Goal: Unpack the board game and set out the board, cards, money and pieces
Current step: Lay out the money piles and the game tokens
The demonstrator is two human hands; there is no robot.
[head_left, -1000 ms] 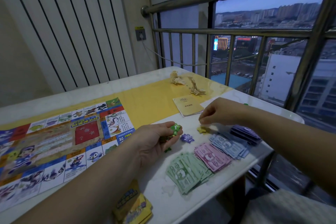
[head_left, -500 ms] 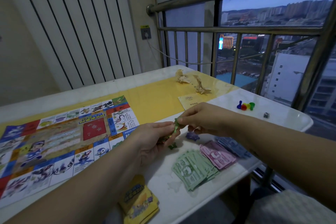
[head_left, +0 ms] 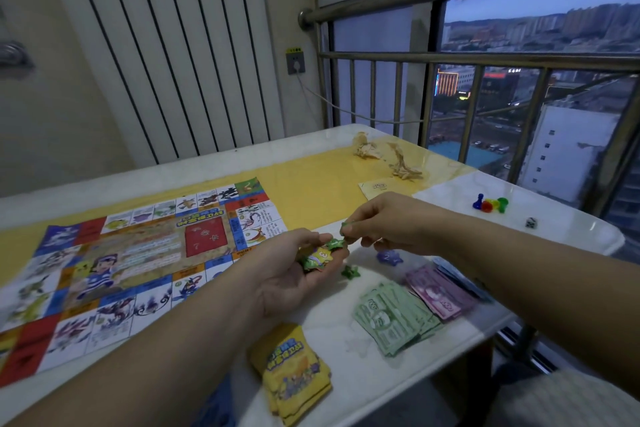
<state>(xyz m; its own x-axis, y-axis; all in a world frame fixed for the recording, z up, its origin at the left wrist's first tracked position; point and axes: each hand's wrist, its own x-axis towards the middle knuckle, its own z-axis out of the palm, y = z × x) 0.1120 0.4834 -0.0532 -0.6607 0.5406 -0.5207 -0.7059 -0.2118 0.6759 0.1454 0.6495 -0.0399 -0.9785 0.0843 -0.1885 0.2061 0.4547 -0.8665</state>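
The colourful game board lies flat on the left of the table. My left hand, palm up, cups several star-shaped tokens, green and yellow. My right hand pinches a green token just above them. A green star token and a purple one lie on the table beside the hands. Green money, pink money and blue money are fanned at the right front. Yellow cards are stacked near the front edge.
Coloured pawns and a die sit at the far right of the white table. A booklet and crumpled wrapping lie at the back. A metal railing and window bound the right side.
My right hand came from the table at the right over to my left hand and now pinches a green token above the ones in my palm. The view shifted left.
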